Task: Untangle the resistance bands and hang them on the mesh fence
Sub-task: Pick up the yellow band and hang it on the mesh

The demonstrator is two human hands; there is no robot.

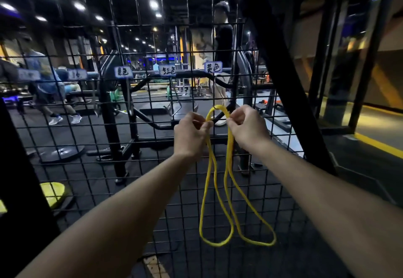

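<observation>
Thin yellow rubber resistance band (226, 190), doubled, its top arc draped at what looks like a slim metal hook (218, 94) on the black wire mesh fence (87, 146); the frame is too dim for me to say whether it is seated. Two long loops hang down free in front of the mesh, crossing near the top.

My left hand (190, 134) pinches one strand between thumb and curled fingers. My right hand (247, 127) pinches the other, fingers curled round it.

The hook sits under a white tag with yellow-colour characters (213, 67).

Risk, as I judge it: releasing before the arc catches would drop the band; the crossing strands could leave a twist.
</observation>
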